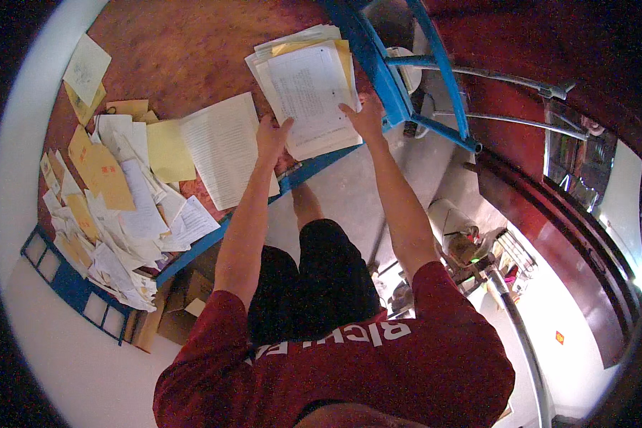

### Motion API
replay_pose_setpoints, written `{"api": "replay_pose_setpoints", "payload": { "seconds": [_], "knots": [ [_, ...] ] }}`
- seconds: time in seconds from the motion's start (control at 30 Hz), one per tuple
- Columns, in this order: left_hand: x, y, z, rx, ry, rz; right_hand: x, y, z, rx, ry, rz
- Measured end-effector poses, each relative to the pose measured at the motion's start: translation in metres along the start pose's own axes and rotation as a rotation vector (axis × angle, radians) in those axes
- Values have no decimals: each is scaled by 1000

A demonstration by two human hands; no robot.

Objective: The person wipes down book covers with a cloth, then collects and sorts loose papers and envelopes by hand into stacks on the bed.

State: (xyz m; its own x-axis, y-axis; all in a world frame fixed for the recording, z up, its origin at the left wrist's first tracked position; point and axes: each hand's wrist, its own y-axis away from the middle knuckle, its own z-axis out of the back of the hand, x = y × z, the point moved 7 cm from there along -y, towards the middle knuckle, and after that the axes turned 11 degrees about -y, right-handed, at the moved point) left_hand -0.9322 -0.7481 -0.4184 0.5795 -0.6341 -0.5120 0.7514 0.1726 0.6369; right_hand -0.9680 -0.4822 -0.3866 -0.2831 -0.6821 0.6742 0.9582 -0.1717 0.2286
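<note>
A stack of paper sheets [310,91], some white and some yellowish, lies near the blue edge of a reddish-brown tabletop [203,48]. My left hand [273,140] is at the stack's lower left corner, thumb on or beside the top sheet. On the stack's right side, my right hand [365,119] rests with its thumb over the edge. Whether the fingers grip the sheets is hard to tell. Left of the stack lie printed white pages [222,144], partly behind my left forearm, and a yellow sheet [171,151].
A large heap of loose papers and brown envelopes [104,171] covers the table's left end. More sheets [87,69] lie behind it. A blue metal frame [396,80] stands at the table's right, with a cardboard box [184,315] below the left edge.
</note>
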Motion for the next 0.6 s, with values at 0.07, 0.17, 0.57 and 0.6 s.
{"api": "replay_pose_setpoints", "payload": {
  "seconds": [0.07,0.17,0.57,0.6],
  "knots": [
    [-9,1,-1,13,72,14,-15,0,-1,33,-39,-79],
    [-14,3,-6,75,72,-65,-36,7,-4,92,-71,-119],
    [16,72,50,-10,213,-275,17,91,-23,223,-655,-219],
    [29,80,54,-7,264,-219,22,100,-30,265,-683,-312]
  ]
}}
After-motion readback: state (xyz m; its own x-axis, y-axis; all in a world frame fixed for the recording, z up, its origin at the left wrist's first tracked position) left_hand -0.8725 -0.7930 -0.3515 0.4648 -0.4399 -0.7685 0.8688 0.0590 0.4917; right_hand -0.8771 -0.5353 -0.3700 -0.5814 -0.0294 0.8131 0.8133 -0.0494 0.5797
